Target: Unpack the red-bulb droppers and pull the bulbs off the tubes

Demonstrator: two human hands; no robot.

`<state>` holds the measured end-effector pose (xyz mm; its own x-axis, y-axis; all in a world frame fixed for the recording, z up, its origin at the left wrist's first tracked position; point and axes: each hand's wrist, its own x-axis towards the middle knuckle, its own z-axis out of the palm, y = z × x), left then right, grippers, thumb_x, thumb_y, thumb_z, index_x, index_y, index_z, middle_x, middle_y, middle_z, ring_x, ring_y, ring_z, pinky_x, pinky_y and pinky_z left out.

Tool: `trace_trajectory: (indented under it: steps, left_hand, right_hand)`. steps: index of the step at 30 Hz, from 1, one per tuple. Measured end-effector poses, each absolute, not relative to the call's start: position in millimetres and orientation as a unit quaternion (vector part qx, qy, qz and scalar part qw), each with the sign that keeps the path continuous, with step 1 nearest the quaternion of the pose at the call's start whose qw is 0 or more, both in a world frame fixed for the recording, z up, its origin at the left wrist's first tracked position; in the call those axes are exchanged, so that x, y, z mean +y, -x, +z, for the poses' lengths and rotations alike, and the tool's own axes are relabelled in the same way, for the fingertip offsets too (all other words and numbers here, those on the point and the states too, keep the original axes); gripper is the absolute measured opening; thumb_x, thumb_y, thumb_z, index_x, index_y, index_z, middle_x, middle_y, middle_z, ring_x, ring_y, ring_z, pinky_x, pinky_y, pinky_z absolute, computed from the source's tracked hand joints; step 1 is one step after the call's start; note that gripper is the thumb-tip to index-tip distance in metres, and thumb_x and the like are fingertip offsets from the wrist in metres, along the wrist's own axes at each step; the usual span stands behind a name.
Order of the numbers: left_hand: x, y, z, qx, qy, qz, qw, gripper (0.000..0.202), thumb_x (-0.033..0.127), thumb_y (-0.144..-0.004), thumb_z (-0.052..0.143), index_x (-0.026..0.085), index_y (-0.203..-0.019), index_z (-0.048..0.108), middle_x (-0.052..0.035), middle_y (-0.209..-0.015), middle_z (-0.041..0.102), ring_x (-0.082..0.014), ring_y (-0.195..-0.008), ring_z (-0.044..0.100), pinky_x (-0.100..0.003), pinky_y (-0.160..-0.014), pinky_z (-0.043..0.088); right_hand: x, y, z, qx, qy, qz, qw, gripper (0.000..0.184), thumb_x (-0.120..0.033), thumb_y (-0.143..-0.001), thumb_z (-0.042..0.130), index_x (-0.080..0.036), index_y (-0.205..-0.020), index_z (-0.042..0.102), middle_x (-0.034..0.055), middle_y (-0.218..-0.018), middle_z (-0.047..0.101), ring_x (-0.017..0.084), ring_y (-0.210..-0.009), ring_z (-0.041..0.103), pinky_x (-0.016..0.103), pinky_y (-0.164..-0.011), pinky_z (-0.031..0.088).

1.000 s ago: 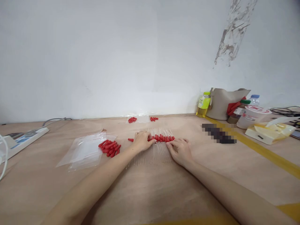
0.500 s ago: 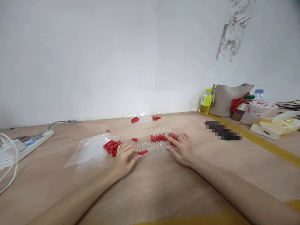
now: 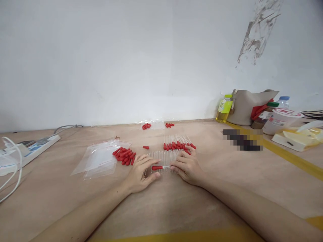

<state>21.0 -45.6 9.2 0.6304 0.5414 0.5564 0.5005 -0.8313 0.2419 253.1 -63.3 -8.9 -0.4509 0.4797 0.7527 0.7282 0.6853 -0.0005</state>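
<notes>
My right hand pinches the glass tube of a dropper, which lies level with its red rubber bulb pointing left. Around that bulb, my left hand is open, thumb and fingers apart. Under both hands spreads a row of bare glass tubes, partly hidden by the fingers. Just beyond them is a row of droppers with red bulbs, their tubes pointing to the wall. A pile of loose red bulbs sits left of my left hand. One single red bulb lies apart from it.
Clear plastic bags lie at the left, near a power strip with white cables. Small red bulb groups rest by the wall. At right stand a yellow-green bottle, a grey bag, a tub and a tissue pack.
My left hand has let go of the red bulb. My right hand has moved left and down from the dropper row and taken hold of the tube. The dropper has turned level.
</notes>
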Motion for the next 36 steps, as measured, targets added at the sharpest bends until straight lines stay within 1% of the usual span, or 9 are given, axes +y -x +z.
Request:
trace_trajectory:
  steps: [4,10,18,21,23,25,27,31,36]
  left_hand:
    - [-46.2,-25.9,7.5,0.271,-0.912,0.307,0.009,0.016,0.032,-0.084,0.052,0.023,-0.091,0.064,0.0006,-0.075,0.066,-0.0146,-0.075,0.053,-0.034,-0.078,0.030]
    - [-51.2,-22.1,10.1,0.248,-0.912,0.322,-0.051,0.015,0.032,-0.083,0.053,0.022,-0.082,0.065,0.0020,-0.064,0.065,-0.0132,-0.066,0.050,-0.036,-0.080,0.028]
    - [-54.1,-20.8,13.3,0.235,-0.912,0.325,-0.089,0.015,0.029,-0.083,0.053,0.022,-0.076,0.064,0.0022,-0.059,0.062,-0.0141,-0.066,0.049,-0.037,-0.081,0.029]
    - [-46.5,-2.7,19.3,0.280,-0.896,0.336,-0.081,0.019,0.028,-0.083,0.050,0.021,-0.072,0.064,0.0013,-0.060,0.062,-0.0141,-0.065,0.051,-0.036,-0.079,0.033]
    - [-36.9,16.3,28.8,0.349,-0.848,0.392,-0.070,0.022,0.028,-0.083,0.048,0.020,-0.069,0.063,0.0002,-0.066,0.063,-0.0138,-0.065,0.053,-0.031,-0.071,0.038]
    - [-25.9,34.6,39.9,0.426,-0.762,0.484,-0.063,0.019,0.032,-0.081,0.050,0.020,-0.075,0.064,-0.0005,-0.074,0.064,-0.0137,-0.066,0.055,-0.028,-0.065,0.042]
    - [-15.3,48.3,47.7,0.466,-0.709,0.526,-0.059,0.021,0.036,-0.079,0.051,0.020,-0.084,0.065,-0.0014,-0.083,0.065,-0.0142,-0.070,0.056,-0.026,-0.064,0.044]
    - [4.5,64.5,44.1,0.544,-0.667,0.510,0.002,0.032,0.037,-0.079,0.045,0.021,-0.100,0.064,-0.0041,-0.095,0.062,-0.0165,-0.081,0.058,-0.028,-0.072,0.047]
    - [21.5,79.3,31.1,0.605,-0.631,0.480,0.079,0.037,0.035,-0.075,0.045,0.021,-0.106,0.061,-0.0041,-0.095,0.062,-0.0158,-0.074,0.059,-0.027,-0.067,0.047]
  right_hand:
    - [-69.5,-248.9,-6.1,-0.843,0.350,-0.162,0.376,0.019,-0.029,-0.085,0.049,-0.023,-0.078,0.065,-0.0029,-0.059,0.059,0.012,-0.068,0.048,0.044,-0.094,0.016]
    - [-75.2,-252.6,-4.3,-0.850,0.331,-0.164,0.377,0.017,-0.026,-0.083,0.050,-0.023,-0.074,0.064,-0.0050,-0.052,0.054,0.011,-0.066,0.045,0.042,-0.093,0.015]
    - [-80.6,-253.9,0.1,-0.848,0.326,-0.139,0.394,0.018,-0.025,-0.082,0.050,-0.022,-0.070,0.063,-0.0052,-0.051,0.054,0.011,-0.065,0.045,0.038,-0.089,0.019]
    - [-74.8,-269.9,4.2,-0.840,0.342,-0.134,0.399,0.022,-0.025,-0.083,0.048,-0.022,-0.067,0.063,-0.0042,-0.052,0.056,0.012,-0.066,0.047,0.037,-0.088,0.020]
    - [-67.7,-285.0,7.9,-0.802,0.398,-0.147,0.420,0.026,-0.025,-0.084,0.045,-0.022,-0.065,0.063,-0.0034,-0.056,0.059,0.012,-0.066,0.049,0.038,-0.089,0.019]
    - [-60.5,-297.0,10.2,-0.750,0.473,-0.162,0.433,0.028,-0.028,-0.085,0.046,-0.021,-0.065,0.064,-0.0026,-0.058,0.062,0.011,-0.066,0.050,0.039,-0.090,0.016]
    - [-55.5,-301.8,9.4,-0.728,0.518,-0.159,0.420,0.025,-0.030,-0.085,0.047,-0.023,-0.069,0.066,-0.0022,-0.062,0.064,0.011,-0.065,0.051,0.038,-0.089,0.016]
    - [-54.3,-294.5,0.3,-0.718,0.559,-0.161,0.383,0.024,-0.028,-0.084,0.047,-0.024,-0.074,0.068,-0.0011,-0.060,0.065,0.011,-0.062,0.051,0.034,-0.083,0.020]
    - [-56.5,-281.8,-7.5,-0.727,0.542,-0.210,0.366,0.024,-0.024,-0.083,0.046,-0.022,-0.074,0.068,0.0004,-0.057,0.064,0.013,-0.063,0.051,0.033,-0.080,0.020]
